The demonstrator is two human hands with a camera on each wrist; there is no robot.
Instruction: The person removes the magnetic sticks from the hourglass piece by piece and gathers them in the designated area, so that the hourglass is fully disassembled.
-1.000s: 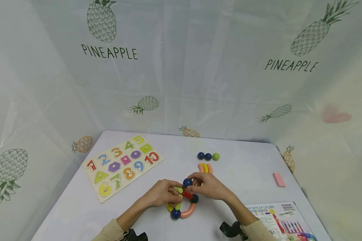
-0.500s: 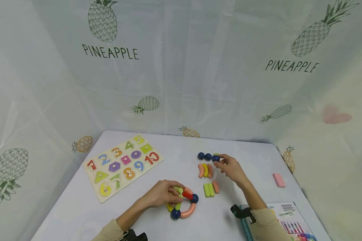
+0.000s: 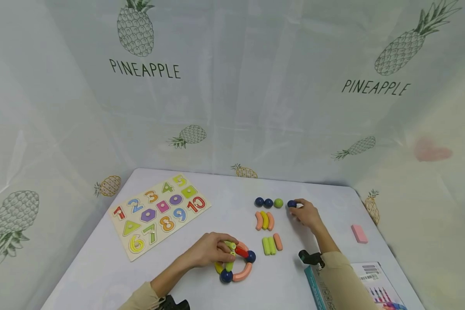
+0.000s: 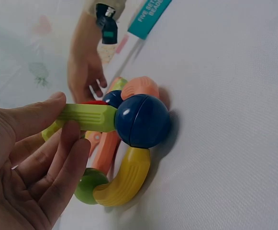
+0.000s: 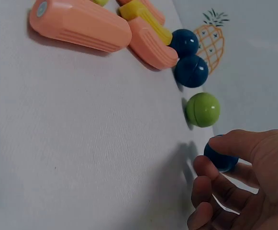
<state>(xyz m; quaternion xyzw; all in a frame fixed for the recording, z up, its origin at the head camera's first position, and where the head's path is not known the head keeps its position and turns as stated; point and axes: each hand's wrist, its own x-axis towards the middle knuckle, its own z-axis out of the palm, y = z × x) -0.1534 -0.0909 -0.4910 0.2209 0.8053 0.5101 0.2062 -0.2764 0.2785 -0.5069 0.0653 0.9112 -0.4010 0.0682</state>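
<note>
In the head view my left hand [image 3: 211,249] pinches a green rod [image 4: 91,117] between thumb and fingers. That rod joins a blue ball [image 4: 142,120] on a ring of magnetic balls and rods. The ring includes a yellow curved rod [image 4: 129,182], a red rod [image 3: 241,251] and a salmon curved rod [image 3: 243,273]. Further right, my right hand [image 3: 307,214] holds another blue ball [image 5: 220,155] between thumb and fingertips, low over the table. Beside it a green ball [image 5: 203,109] ends a row with two blue balls [image 3: 264,202]. My left fingers hide part of the ring.
Curved rods [image 3: 264,220] and short straight rods [image 3: 271,246] lie in rows below the balls. A number puzzle board [image 3: 159,234] lies at left. A pink block [image 3: 359,234] sits near the right edge, and a printed box [image 3: 366,280] lies under the right forearm.
My right hand has carried the blue ball from above the ring, out past the row, to the right of the green ball. The left hand stays on the ring.
</note>
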